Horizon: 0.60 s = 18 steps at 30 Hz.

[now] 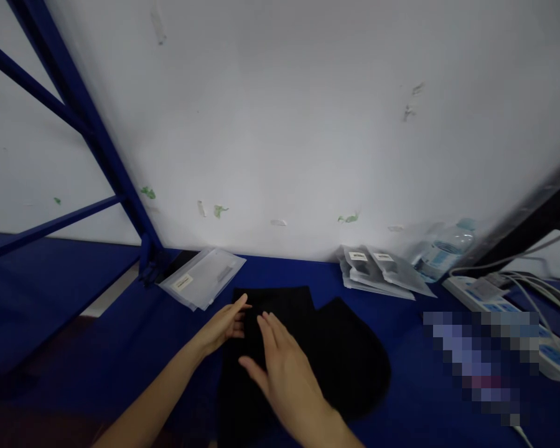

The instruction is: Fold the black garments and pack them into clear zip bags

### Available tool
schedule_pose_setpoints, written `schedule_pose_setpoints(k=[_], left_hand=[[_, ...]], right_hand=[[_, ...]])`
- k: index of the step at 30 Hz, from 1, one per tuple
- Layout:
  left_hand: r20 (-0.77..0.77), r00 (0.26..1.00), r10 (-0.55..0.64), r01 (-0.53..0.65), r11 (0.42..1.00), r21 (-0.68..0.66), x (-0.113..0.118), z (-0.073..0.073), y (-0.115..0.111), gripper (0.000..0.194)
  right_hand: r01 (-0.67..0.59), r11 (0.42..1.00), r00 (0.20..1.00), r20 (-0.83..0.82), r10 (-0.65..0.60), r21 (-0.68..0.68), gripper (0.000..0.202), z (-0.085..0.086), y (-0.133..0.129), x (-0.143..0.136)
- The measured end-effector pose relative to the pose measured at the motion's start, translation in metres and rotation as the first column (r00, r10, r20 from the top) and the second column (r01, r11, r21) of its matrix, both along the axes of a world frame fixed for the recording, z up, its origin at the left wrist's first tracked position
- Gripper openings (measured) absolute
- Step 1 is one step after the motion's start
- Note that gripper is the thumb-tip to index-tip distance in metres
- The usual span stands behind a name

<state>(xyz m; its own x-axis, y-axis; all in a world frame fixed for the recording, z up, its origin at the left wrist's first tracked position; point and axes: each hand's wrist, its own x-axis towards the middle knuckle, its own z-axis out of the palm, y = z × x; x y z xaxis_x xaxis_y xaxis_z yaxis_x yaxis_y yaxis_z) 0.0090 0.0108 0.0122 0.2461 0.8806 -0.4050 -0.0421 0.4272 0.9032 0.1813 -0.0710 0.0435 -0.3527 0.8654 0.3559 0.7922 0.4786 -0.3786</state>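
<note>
A black piece of cloth (350, 354), which looks like a folded garment, lies on the blue table in front of me. My left hand (224, 326) is at the cloth's left edge, its thumb raised and its other fingers loosely bent beside the fabric. Over the middle of the cloth is my right hand (284, 367), fingers stretched out together and thumb apart. Whether its fingertips press on the fabric I cannot tell. Neither hand visibly grips anything.
Clear zip bags (208, 277) lie at the back left. Several labelled bags (378, 270) are at the back right, beside a plastic bottle (445, 252). A white power strip (504, 311) with cables and a blurred-out object (471, 361) lie to the right. A blue frame (98, 143) stands left.
</note>
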Motion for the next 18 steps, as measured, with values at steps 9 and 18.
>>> schedule_pose_setpoints(k=[9, 18], left_hand=[[-0.155, 0.972, -0.177, 0.198, 0.971, 0.131, -0.003, 0.012, -0.002, 0.049], [-0.235, 0.962, -0.139, 0.212, 0.922, 0.323, 0.016, 0.004, -0.019, 0.035]], right_hand=[[-0.121, 0.986, 0.979, -0.178, 0.100, -0.115, 0.063, -0.052, -0.013, 0.008], [-0.169, 0.815, 0.513, -0.755, -0.407, -0.554, 0.042, -0.028, 0.021, 0.052]])
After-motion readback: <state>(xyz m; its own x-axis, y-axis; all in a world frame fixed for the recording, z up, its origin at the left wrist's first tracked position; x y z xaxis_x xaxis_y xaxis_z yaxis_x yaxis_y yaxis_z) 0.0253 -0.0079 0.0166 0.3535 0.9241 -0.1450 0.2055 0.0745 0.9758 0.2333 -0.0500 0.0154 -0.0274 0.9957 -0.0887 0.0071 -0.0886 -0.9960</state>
